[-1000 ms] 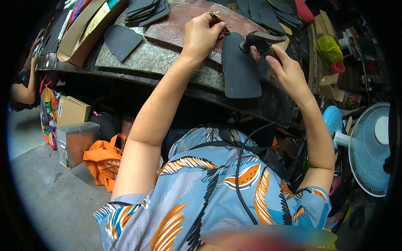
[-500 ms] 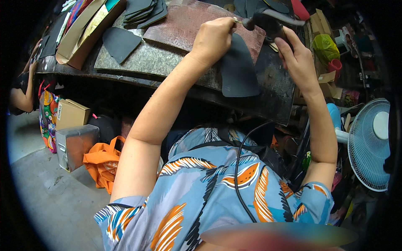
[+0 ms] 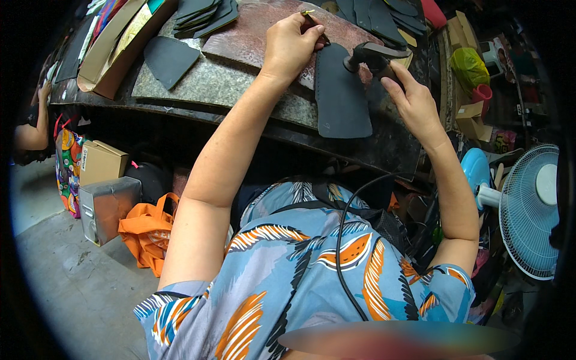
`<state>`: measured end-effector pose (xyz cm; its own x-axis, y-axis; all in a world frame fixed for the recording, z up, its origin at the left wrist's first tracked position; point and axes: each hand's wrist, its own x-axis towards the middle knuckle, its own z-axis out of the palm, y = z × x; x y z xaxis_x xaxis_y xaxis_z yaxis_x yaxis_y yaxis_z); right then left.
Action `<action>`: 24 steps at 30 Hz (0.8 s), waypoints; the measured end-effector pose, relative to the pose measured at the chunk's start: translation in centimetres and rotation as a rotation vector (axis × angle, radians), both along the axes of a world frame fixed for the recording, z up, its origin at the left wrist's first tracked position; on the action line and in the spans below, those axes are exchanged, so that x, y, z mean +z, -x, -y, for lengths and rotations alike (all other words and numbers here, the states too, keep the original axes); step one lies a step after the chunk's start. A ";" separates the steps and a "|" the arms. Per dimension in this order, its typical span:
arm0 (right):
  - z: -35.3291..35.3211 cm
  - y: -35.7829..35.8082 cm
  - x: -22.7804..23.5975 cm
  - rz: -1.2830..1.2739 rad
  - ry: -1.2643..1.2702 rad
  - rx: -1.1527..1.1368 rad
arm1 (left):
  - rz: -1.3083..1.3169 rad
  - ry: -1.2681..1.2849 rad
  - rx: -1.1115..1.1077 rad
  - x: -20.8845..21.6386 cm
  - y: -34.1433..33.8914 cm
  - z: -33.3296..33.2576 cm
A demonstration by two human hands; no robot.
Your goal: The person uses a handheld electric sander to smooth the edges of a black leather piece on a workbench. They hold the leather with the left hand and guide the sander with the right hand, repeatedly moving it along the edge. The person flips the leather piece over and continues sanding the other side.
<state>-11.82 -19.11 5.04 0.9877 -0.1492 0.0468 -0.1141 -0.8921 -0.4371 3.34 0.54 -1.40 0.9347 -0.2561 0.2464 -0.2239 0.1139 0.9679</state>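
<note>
A dark grey flat piece, like leather or sheet material [image 3: 343,105], lies partly over a reddish board, its near end reaching toward the table's front edge. Small marks run along its left edge. My left hand [image 3: 287,49] pinches a slim dark punch-like tool [image 3: 309,21] with a yellowish top end; its lower tip is by the piece's far left corner. In my right hand [image 3: 417,107] is a hammer [image 3: 373,60], gripped by its dark handle. The hammer's round face hovers over the right side of the piece, apart from the punch.
Under the work lie the reddish board [image 3: 252,36] and a speckled stone slab [image 3: 225,78]. Stacks of similar dark pieces [image 3: 204,15] sit at the back, with one loose piece [image 3: 170,62] on the slab. A cardboard box [image 3: 108,72] stands left, a fan [image 3: 531,210] right.
My left hand has shifted left with the punch, which now leans and shows more. The hammer has come down and nearer, away from the punch's top. More of the dark piece is uncovered.
</note>
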 end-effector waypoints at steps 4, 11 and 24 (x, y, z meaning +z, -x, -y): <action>0.1 0.0 -0.3 -0.015 0.008 -0.003 | 0.024 -0.043 0.009 0.1 0.1 0.0; -1.1 -0.4 3.3 0.105 -0.084 0.052 | 0.330 -0.265 0.038 0.8 0.1 -0.2; 0.4 -0.9 1.8 0.160 0.001 0.050 | 0.556 -0.359 0.127 0.6 0.1 0.6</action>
<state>-10.96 -19.53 6.84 0.9739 -0.0999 0.2038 0.0013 -0.8956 -0.4448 3.21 -0.06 -0.78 0.7220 -0.3078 0.6197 -0.6900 -0.2534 0.6780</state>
